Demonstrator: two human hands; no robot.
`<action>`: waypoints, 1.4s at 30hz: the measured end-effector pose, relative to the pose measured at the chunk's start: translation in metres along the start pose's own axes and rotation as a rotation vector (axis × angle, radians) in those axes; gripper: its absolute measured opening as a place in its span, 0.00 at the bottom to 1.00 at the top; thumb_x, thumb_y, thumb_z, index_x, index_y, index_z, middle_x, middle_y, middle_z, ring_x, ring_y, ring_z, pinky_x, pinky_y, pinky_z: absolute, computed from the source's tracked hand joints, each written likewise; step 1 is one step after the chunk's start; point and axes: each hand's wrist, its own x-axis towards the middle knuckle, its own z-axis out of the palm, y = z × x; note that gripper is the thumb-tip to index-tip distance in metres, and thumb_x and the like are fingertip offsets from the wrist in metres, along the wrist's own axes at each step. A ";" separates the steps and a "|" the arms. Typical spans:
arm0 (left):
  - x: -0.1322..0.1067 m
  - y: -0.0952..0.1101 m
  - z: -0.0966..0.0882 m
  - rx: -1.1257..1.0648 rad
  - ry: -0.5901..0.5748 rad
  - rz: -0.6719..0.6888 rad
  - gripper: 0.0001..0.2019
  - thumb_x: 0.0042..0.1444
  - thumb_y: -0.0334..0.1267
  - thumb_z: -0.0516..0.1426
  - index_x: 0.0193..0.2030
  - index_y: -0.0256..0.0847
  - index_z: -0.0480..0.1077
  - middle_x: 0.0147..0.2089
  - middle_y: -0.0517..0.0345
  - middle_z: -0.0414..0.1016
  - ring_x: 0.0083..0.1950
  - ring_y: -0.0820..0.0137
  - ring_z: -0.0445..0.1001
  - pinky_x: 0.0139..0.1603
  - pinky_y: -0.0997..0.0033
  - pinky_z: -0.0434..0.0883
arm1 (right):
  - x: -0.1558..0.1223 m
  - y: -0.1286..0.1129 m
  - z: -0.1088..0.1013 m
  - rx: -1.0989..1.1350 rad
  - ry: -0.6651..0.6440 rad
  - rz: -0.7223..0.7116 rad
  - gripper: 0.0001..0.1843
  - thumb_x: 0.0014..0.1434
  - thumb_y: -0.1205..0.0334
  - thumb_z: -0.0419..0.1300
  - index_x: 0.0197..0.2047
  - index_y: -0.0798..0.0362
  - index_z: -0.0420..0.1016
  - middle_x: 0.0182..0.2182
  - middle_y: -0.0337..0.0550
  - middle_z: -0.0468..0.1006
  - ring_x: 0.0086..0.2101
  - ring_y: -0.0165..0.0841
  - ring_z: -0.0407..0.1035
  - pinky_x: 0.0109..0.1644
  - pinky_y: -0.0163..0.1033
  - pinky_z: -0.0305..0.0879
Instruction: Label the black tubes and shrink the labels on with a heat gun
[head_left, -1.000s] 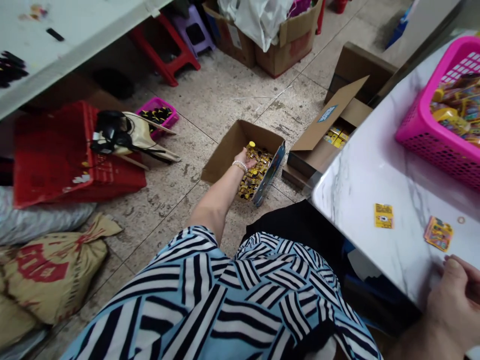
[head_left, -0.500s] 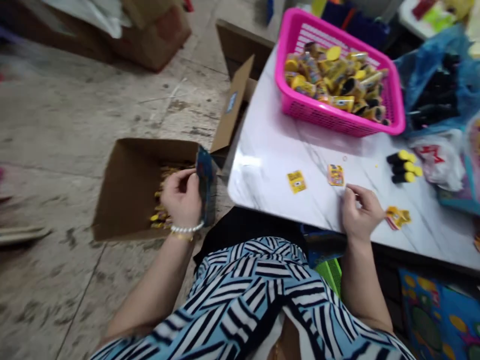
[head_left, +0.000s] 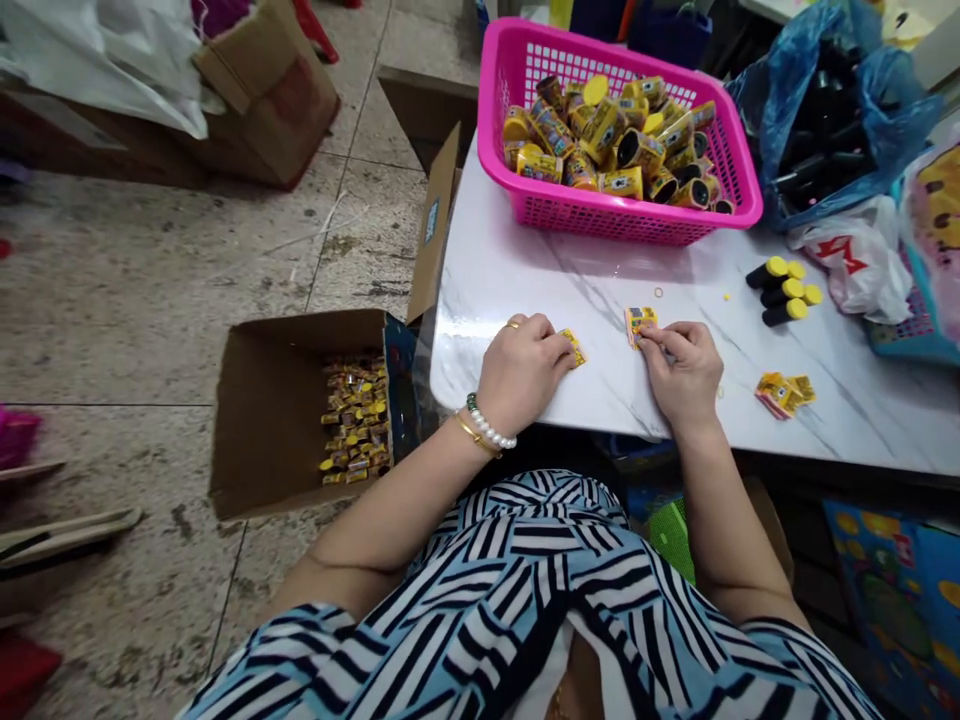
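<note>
Yellow sachets are being handled on the marble tabletop (head_left: 525, 285): one sachet (head_left: 575, 346) is pinned by the left hand (head_left: 523, 372), another sachet (head_left: 640, 323) is pinched by the right hand (head_left: 681, 372), hands apart. Either could be dropped if grip were loosened on that slick surface.

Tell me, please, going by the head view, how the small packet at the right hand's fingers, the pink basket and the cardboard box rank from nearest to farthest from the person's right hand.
1. Small yellow packet: at the fingertips of the right hand, on the tabletop.
2. Pink plastic basket: ahead, near the far edge of the marble table.
3. Cardboard box: on the floor, left of the table.
</note>
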 end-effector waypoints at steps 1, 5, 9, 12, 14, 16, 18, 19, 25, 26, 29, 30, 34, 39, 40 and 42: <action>0.002 0.001 0.003 0.009 -0.031 -0.007 0.06 0.63 0.34 0.67 0.33 0.40 0.79 0.36 0.52 0.75 0.40 0.61 0.71 0.44 0.59 0.71 | -0.001 0.000 -0.002 0.021 0.011 0.008 0.10 0.66 0.55 0.66 0.46 0.48 0.88 0.42 0.47 0.79 0.38 0.35 0.73 0.47 0.45 0.75; 0.005 0.006 0.002 -0.025 -0.068 -0.024 0.05 0.63 0.29 0.64 0.35 0.38 0.76 0.37 0.52 0.75 0.41 0.60 0.73 0.44 0.60 0.72 | -0.008 -0.007 -0.013 0.080 0.072 0.055 0.12 0.69 0.55 0.63 0.48 0.49 0.87 0.44 0.47 0.80 0.35 0.33 0.73 0.41 0.42 0.75; -0.003 0.009 -0.018 -0.157 0.164 -0.045 0.03 0.66 0.29 0.62 0.41 0.38 0.77 0.41 0.52 0.78 0.42 0.64 0.75 0.47 0.63 0.73 | -0.019 -0.036 -0.012 0.140 0.065 -0.049 0.16 0.72 0.53 0.61 0.54 0.49 0.85 0.52 0.52 0.80 0.50 0.40 0.76 0.55 0.49 0.78; -0.012 0.008 -0.035 -0.296 0.327 -0.170 0.04 0.68 0.37 0.63 0.45 0.40 0.79 0.42 0.54 0.80 0.40 0.67 0.76 0.45 0.66 0.73 | -0.021 -0.059 0.001 0.094 -0.190 -0.278 0.28 0.68 0.45 0.65 0.67 0.47 0.78 0.69 0.51 0.72 0.69 0.49 0.64 0.74 0.59 0.64; -0.020 0.006 -0.043 -0.357 0.334 -0.249 0.06 0.68 0.40 0.64 0.45 0.41 0.80 0.41 0.55 0.81 0.39 0.68 0.77 0.43 0.66 0.73 | -0.021 -0.067 0.009 0.033 -0.336 -0.349 0.32 0.67 0.42 0.66 0.70 0.44 0.74 0.72 0.43 0.69 0.75 0.52 0.54 0.79 0.65 0.54; -0.029 0.004 -0.048 -0.365 0.303 -0.284 0.06 0.68 0.41 0.64 0.43 0.41 0.80 0.40 0.55 0.81 0.39 0.68 0.77 0.42 0.67 0.73 | -0.025 -0.070 0.012 0.002 -0.384 -0.350 0.31 0.69 0.43 0.64 0.72 0.41 0.72 0.71 0.39 0.72 0.76 0.53 0.51 0.80 0.69 0.46; -0.039 0.003 -0.050 -0.361 0.277 -0.287 0.05 0.68 0.39 0.65 0.42 0.41 0.80 0.39 0.56 0.81 0.38 0.69 0.76 0.40 0.67 0.72 | -0.035 -0.068 0.011 -0.013 -0.361 -0.345 0.30 0.71 0.45 0.62 0.72 0.41 0.71 0.71 0.39 0.72 0.77 0.53 0.48 0.81 0.72 0.41; -0.044 0.004 -0.050 -0.370 0.276 -0.283 0.04 0.68 0.38 0.64 0.42 0.41 0.80 0.40 0.56 0.81 0.39 0.69 0.77 0.41 0.67 0.72 | -0.041 -0.067 0.008 -0.022 -0.335 -0.341 0.30 0.71 0.47 0.63 0.73 0.42 0.71 0.72 0.41 0.70 0.78 0.54 0.45 0.81 0.73 0.40; -0.052 0.016 -0.041 -0.300 0.199 -0.225 0.05 0.68 0.38 0.64 0.46 0.41 0.78 0.42 0.54 0.81 0.40 0.67 0.77 0.43 0.66 0.75 | -0.072 -0.065 -0.001 -0.062 -0.213 -0.292 0.31 0.69 0.50 0.65 0.73 0.40 0.70 0.78 0.47 0.59 0.78 0.55 0.47 0.78 0.73 0.52; -0.048 0.017 -0.037 -0.255 0.156 -0.188 0.07 0.67 0.39 0.65 0.48 0.41 0.78 0.44 0.53 0.81 0.42 0.65 0.77 0.46 0.64 0.75 | -0.073 -0.065 0.000 -0.056 -0.215 -0.287 0.30 0.69 0.50 0.65 0.72 0.40 0.71 0.77 0.47 0.60 0.77 0.55 0.49 0.77 0.72 0.53; -0.034 0.017 -0.025 -0.116 0.034 -0.077 0.14 0.63 0.40 0.67 0.53 0.38 0.78 0.46 0.48 0.79 0.47 0.58 0.76 0.53 0.55 0.74 | -0.071 -0.064 0.002 -0.041 -0.225 -0.293 0.28 0.69 0.51 0.65 0.70 0.43 0.73 0.76 0.51 0.62 0.76 0.54 0.53 0.77 0.70 0.56; -0.029 0.015 -0.022 -0.074 0.006 -0.058 0.13 0.63 0.39 0.67 0.52 0.38 0.79 0.45 0.48 0.79 0.47 0.57 0.75 0.53 0.54 0.74 | -0.070 -0.064 0.003 -0.037 -0.223 -0.297 0.27 0.69 0.52 0.65 0.70 0.44 0.74 0.75 0.52 0.63 0.76 0.54 0.54 0.76 0.70 0.56; -0.018 0.012 -0.014 -0.037 -0.042 -0.029 0.04 0.65 0.32 0.64 0.45 0.39 0.80 0.42 0.49 0.77 0.45 0.58 0.73 0.50 0.56 0.73 | -0.069 -0.062 -0.002 0.076 -0.206 -0.275 0.22 0.69 0.53 0.66 0.64 0.43 0.79 0.72 0.50 0.69 0.74 0.52 0.58 0.76 0.70 0.58; -0.025 0.026 -0.016 -0.117 0.131 0.057 0.05 0.69 0.32 0.61 0.43 0.42 0.79 0.40 0.52 0.78 0.43 0.62 0.75 0.48 0.59 0.74 | -0.072 -0.062 -0.029 0.494 -0.131 -0.011 0.14 0.70 0.59 0.64 0.56 0.44 0.84 0.57 0.48 0.82 0.58 0.44 0.77 0.66 0.57 0.74; -0.028 0.030 -0.016 -0.105 0.199 0.094 0.05 0.69 0.32 0.61 0.45 0.44 0.80 0.40 0.52 0.79 0.42 0.63 0.75 0.47 0.59 0.74 | -0.072 -0.063 -0.034 0.574 -0.128 0.085 0.12 0.70 0.58 0.64 0.54 0.44 0.85 0.52 0.47 0.84 0.53 0.42 0.79 0.61 0.54 0.76; -0.035 0.035 -0.015 -0.084 0.317 0.199 0.09 0.68 0.31 0.62 0.50 0.49 0.80 0.41 0.54 0.81 0.42 0.64 0.76 0.47 0.59 0.75 | -0.071 -0.065 -0.042 0.717 -0.148 0.261 0.10 0.71 0.55 0.64 0.50 0.46 0.85 0.43 0.45 0.85 0.44 0.38 0.80 0.52 0.47 0.79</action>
